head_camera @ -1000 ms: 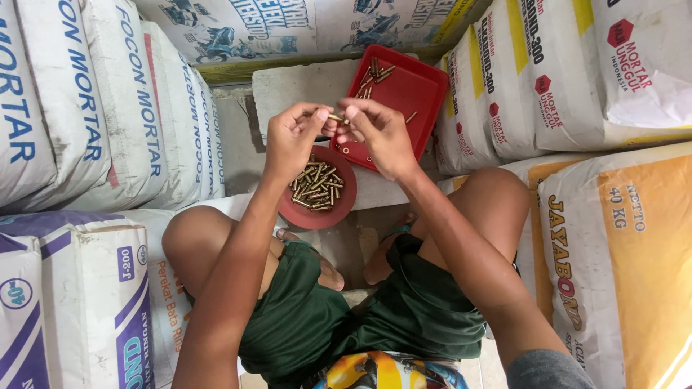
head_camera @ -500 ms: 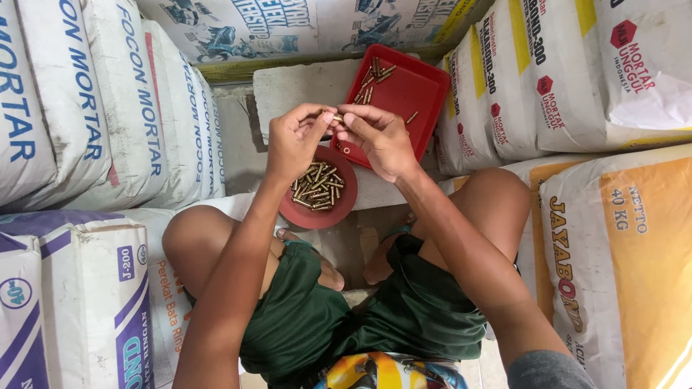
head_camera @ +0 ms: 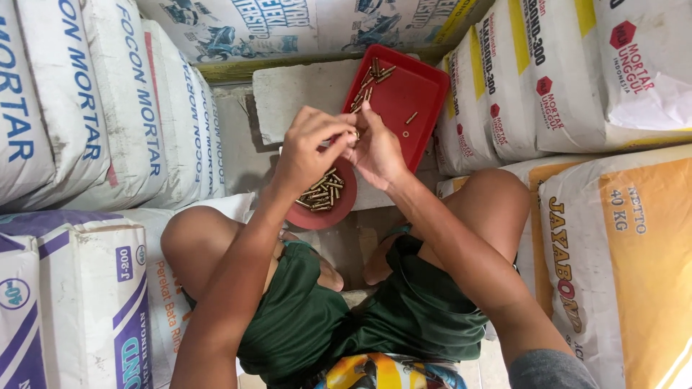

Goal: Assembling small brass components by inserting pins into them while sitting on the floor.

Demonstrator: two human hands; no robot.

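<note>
From the head camera, the left hand [head_camera: 306, 151] and right hand [head_camera: 376, 148] are still pinching one small brass-coloured metal pin [head_camera: 355, 134] between closed fingertips, now drifting rightward over the red rectangular plastic tray [head_camera: 422, 94], above the round red bowl of pins [head_camera: 322, 196].

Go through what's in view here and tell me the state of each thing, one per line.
Left hand: raised over the bowl, fingers pinching a small brass piece.
Right hand: touching the left hand, fingers on the same piece.
Round bowl: holds a pile of brass pieces.
Red tray: nearly bare, a few brass pieces at its far corner.
Sacks: stacked, closed.
</note>
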